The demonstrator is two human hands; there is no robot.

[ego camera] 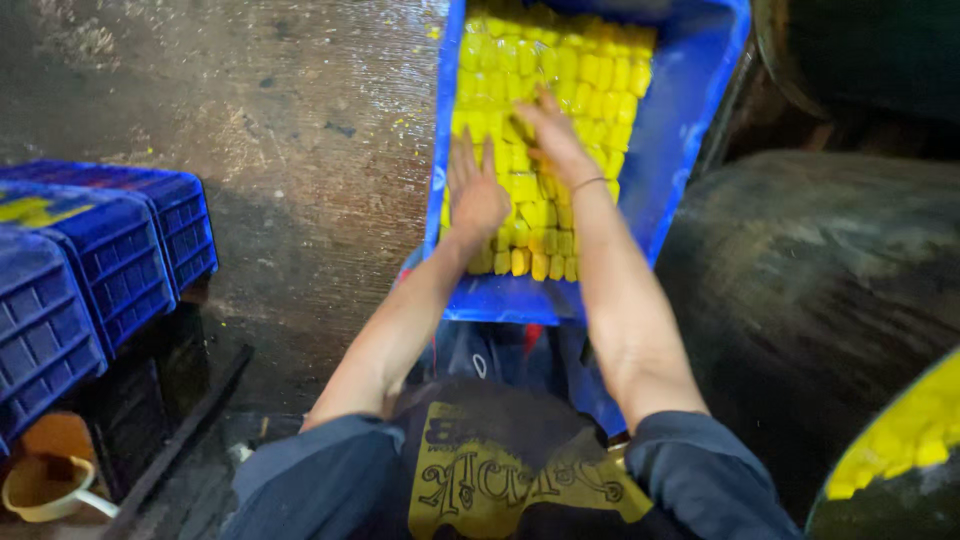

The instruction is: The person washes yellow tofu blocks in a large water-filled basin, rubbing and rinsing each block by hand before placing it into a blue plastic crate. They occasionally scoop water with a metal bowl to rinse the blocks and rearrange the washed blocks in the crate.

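In the head view, a blue plastic crate [690, 120] is seen tilted in front of the person, its near rim low against the lap and its far end raised. It is filled with small yellow blocks [560, 70], laid in close rows across most of its floor; a bare blue strip is left along its right wall and along the near rim. Both hands are laid on the blocks inside the crate. The left hand [476, 195] is spread flat, fingers open, on the rows near the crate's left wall. The right hand [548, 135], a thin band at its wrist, is set further up the crate with fingers splayed over the pieces; nothing is gripped by either hand.

The step in hand is judged to be an evening-out or sorting of the blocks. It would be done well with the palms kept flat and the pressure light, so that the rows are slid rather than crushed, and with the crate held steady on its slope so that pieces are not spilled over the near rim.

To the left of the crate, stacked blue lattice crates [110, 260] stand on a dark wet floor [300, 130], a cream cup [45, 488] below them. To its right lies a large dark drum [820, 280], and another heap of yellow pieces [905, 430] shows beyond it.
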